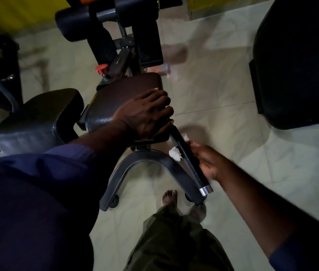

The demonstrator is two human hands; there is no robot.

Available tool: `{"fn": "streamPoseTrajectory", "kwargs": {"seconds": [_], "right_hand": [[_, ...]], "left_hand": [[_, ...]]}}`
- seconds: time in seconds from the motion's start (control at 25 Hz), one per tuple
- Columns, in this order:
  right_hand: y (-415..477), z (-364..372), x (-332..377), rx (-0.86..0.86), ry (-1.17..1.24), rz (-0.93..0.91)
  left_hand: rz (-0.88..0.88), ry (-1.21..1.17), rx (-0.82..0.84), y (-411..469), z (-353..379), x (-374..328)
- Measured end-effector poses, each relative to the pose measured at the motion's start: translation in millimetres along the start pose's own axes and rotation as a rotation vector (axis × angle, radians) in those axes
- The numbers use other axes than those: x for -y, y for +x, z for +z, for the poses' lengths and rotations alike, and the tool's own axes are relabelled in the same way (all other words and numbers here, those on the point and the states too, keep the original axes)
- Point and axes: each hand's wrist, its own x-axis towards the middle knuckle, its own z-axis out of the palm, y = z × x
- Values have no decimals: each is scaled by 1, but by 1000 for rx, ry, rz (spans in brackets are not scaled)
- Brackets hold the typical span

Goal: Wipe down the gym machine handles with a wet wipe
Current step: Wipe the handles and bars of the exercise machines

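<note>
Our dark blue left sleeve fills 8 o'clock, and from it the left hand reaches to centre, fingers curled round the upper end of the handle beside the brown seat pad. Just toward 4 o'clock the right hand, blurred, clamps the wet wipe against the handle's middle. We judge that the wipe, bunched into a small wad, may slip out. The stretch under the left hand and down to the chrome cap could go unwiped. Drips on the tiled floor near our bare foot at 6 o'clock invite a slip. A grey curved base crowds beneath the handle; a red knob sits at 11 o'clock.
</note>
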Motion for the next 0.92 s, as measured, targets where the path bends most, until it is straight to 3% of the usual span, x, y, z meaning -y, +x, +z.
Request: {"fn": "streamPoseTrajectory", "kwargs": {"seconds": [0.12, 0.16, 0.2, 0.4, 0.44, 0.56, 0.72, 0.92], "right_hand": [[-23, -15, -40, 6, -17, 47], [-19, -18, -44, 11, 126, 74], [-25, -4, -42, 31, 59, 114], [53, 21, 15, -95, -11, -69], [55, 17, 15, -19, -13, -122], [21, 3, -2, -121, -137, -204], [-52, -39, -29, -219, -441, -401], [-48, 3, 28, -394, -1221, -902]], "left_hand": [[4, -26, -3, 1, -7, -5], [-8, -21, 2, 1, -6, -4], [-12, -19, 22, 1, -7, -4], [-15, -13, 24, 0, -5, -6], [-18, -14, 28, 0, -5, -6], [-16, -3, 18, -1, -6, -6], [-2, 14, -8, -3, -2, -4], [12, 26, -40, -4, -2, -4]]}}
